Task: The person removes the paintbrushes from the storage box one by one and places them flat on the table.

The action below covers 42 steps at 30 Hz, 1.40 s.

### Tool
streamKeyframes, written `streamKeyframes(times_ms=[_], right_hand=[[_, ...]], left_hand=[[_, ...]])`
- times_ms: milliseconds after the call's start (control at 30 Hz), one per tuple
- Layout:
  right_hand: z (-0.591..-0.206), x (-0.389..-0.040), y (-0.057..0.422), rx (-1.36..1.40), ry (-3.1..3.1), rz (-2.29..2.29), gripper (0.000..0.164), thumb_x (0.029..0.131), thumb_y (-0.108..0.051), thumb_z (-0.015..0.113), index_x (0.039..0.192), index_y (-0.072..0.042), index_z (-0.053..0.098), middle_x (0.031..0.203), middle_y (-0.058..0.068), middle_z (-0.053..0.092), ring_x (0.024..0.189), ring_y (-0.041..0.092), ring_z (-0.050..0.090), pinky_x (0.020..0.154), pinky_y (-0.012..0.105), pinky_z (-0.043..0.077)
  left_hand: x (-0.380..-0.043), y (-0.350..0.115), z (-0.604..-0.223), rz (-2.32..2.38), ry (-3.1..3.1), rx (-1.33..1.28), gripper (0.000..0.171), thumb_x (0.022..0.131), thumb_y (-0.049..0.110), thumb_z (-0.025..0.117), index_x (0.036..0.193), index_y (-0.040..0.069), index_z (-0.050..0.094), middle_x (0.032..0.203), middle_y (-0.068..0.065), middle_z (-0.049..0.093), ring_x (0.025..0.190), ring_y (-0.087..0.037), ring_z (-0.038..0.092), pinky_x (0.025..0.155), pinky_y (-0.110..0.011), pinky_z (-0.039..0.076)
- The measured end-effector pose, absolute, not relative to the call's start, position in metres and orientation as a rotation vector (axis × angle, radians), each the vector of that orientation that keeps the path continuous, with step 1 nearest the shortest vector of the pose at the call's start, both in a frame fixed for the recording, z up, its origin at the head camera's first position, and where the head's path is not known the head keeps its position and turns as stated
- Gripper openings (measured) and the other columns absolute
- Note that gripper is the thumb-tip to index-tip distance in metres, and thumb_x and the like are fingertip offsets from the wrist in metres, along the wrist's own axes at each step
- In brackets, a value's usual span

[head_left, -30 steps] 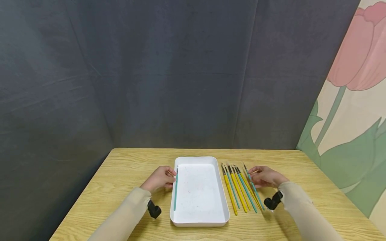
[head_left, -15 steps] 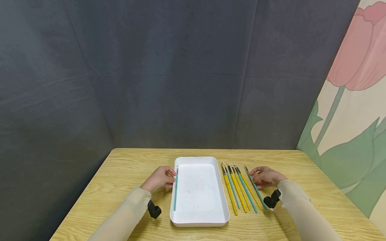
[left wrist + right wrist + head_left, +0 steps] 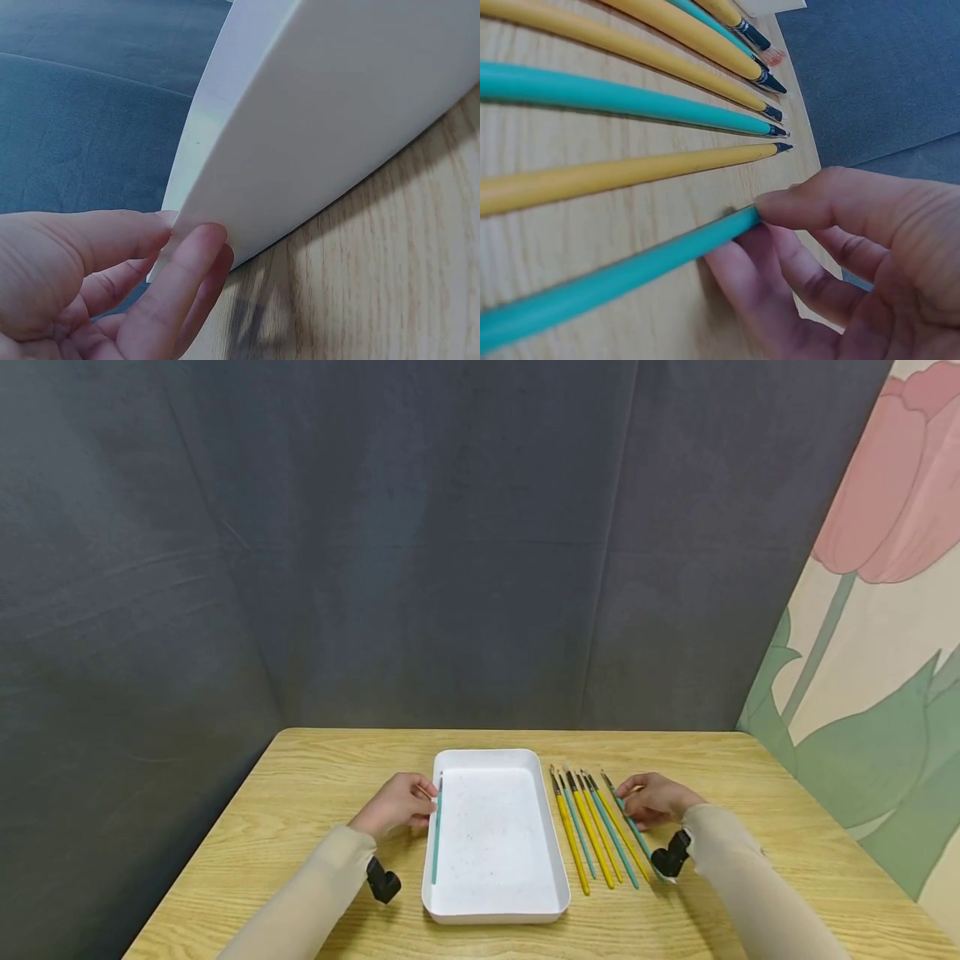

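My left hand [image 3: 400, 802] pinches the left rim of a white rectangular tray [image 3: 498, 839]; in the left wrist view thumb and fingers lie on either side of the tray wall [image 3: 300, 127]. A teal paintbrush [image 3: 437, 839] lies inside the tray along its left side. On the right, my right hand [image 3: 657, 798] pinches a teal-handled paintbrush [image 3: 630, 274] between thumb and fingers, close to the table surface. Its bristle end is hidden by the hand in the right wrist view. Left of it lies a yellow paintbrush [image 3: 630, 169], apart from the held one.
Several more yellow and teal paintbrushes [image 3: 586, 831] lie roughly side by side between the tray and my right hand, bristles pointing away. All stands on a light wooden table [image 3: 337, 777]. A dark curtain [image 3: 450, 568] hangs behind, and a tulip mural [image 3: 862, 610] is at right.
The teal paintbrush in my right hand first swung right, off the yellow one it overlapped, then shifted slightly left beside it. My left hand and the tray have stayed put.
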State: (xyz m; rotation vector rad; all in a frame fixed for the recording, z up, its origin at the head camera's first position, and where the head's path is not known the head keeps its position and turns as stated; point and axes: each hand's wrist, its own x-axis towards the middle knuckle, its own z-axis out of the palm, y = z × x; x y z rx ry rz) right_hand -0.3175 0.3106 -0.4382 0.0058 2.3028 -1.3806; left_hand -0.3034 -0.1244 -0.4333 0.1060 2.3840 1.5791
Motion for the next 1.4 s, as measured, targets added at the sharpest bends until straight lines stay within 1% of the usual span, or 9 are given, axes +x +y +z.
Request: streamKeyframes(times_ms=[233,400,600,733,1033,1133,1300,1367,1400], right_hand=[[-0.4390,-0.3171,0.3076,-0.013,2.320,-1.382,0.033,0.079,0.004,0.059,0.112,0.005,0.055,0.070,0.000,0.055,0.055,0.007,0.047,0.058,0.027,0.054],[-0.4398,-0.3167,0.3068,-0.054,2.297,-1.393,0.029,0.079,0.005,0.059,0.108,0.004,0.056,0.078,0.002,0.060,0.057,0.008,0.051,0.057,0.025,0.053],[-0.4413,-0.3149,0.3042,-0.038,2.324,-1.390,0.032,0.079,0.006,0.061,0.110,0.007,0.054,0.091,0.007,0.061,0.059,0.010,0.052,0.057,0.027,0.052],[-0.4406,-0.3138,0.3036,-0.037,2.336,-1.387,0.032,0.080,0.006,0.061,0.111,0.008,0.053,0.093,0.008,0.061,0.060,0.011,0.052,0.056,0.027,0.051],[-0.4410,-0.3137,0.3043,-0.029,2.336,-1.392,0.032,0.080,0.004,0.062,0.111,0.006,0.054,0.098,0.008,0.063,0.061,0.010,0.054,0.057,0.025,0.052],[-0.4403,-0.3129,0.3039,-0.019,2.337,-1.394,0.032,0.081,0.004,0.063,0.112,0.006,0.055,0.097,0.007,0.064,0.062,0.010,0.054,0.058,0.026,0.053],[-0.4409,-0.3137,0.3069,-0.043,2.315,-1.402,0.034,0.082,0.002,0.062,0.115,0.006,0.054,0.086,0.004,0.062,0.061,0.008,0.052,0.060,0.026,0.053],[-0.4416,-0.3144,0.3099,-0.061,2.287,-1.415,0.035,0.084,0.001,0.061,0.118,0.007,0.052,0.087,0.003,0.062,0.064,0.008,0.054,0.061,0.026,0.054],[-0.4415,-0.3144,0.3111,-0.067,2.269,-1.424,0.036,0.085,0.000,0.060,0.119,0.008,0.051,0.090,0.004,0.062,0.066,0.009,0.055,0.063,0.027,0.054]], left_hand=[[-0.3020,-0.1239,-0.4319,1.575,2.384,0.105,0.017,0.087,-0.006,0.065,0.103,-0.007,0.060,0.083,-0.012,0.056,0.065,-0.017,0.058,0.058,-0.028,0.056],[-0.2995,-0.1251,-0.4279,1.572,2.379,0.117,0.015,0.087,-0.006,0.063,0.101,-0.007,0.059,0.082,-0.012,0.056,0.065,-0.017,0.059,0.058,-0.026,0.056],[-0.2992,-0.1234,-0.4277,1.580,2.373,0.094,0.016,0.087,-0.006,0.064,0.102,-0.006,0.059,0.083,-0.012,0.056,0.066,-0.017,0.059,0.058,-0.026,0.056],[-0.2996,-0.1224,-0.4293,1.573,2.391,0.088,0.017,0.087,-0.006,0.065,0.102,-0.007,0.060,0.083,-0.012,0.056,0.064,-0.018,0.058,0.057,-0.028,0.055],[-0.3012,-0.1241,-0.4295,1.570,2.389,0.094,0.018,0.087,-0.006,0.065,0.104,-0.008,0.059,0.083,-0.011,0.056,0.065,-0.017,0.058,0.057,-0.026,0.055],[-0.3023,-0.1248,-0.4309,1.574,2.377,0.100,0.019,0.087,-0.006,0.064,0.104,-0.008,0.058,0.083,-0.011,0.055,0.065,-0.017,0.058,0.057,-0.026,0.055],[-0.3023,-0.1248,-0.4320,1.574,2.381,0.101,0.019,0.087,-0.005,0.065,0.105,-0.008,0.058,0.083,-0.011,0.056,0.065,-0.016,0.058,0.057,-0.026,0.055],[-0.3021,-0.1245,-0.4324,1.579,2.378,0.094,0.019,0.087,-0.005,0.065,0.104,-0.008,0.059,0.083,-0.011,0.056,0.065,-0.017,0.058,0.057,-0.027,0.055],[-0.3021,-0.1242,-0.4324,1.584,2.373,0.087,0.018,0.087,-0.005,0.065,0.104,-0.007,0.059,0.083,-0.011,0.056,0.065,-0.017,0.058,0.057,-0.027,0.055]])
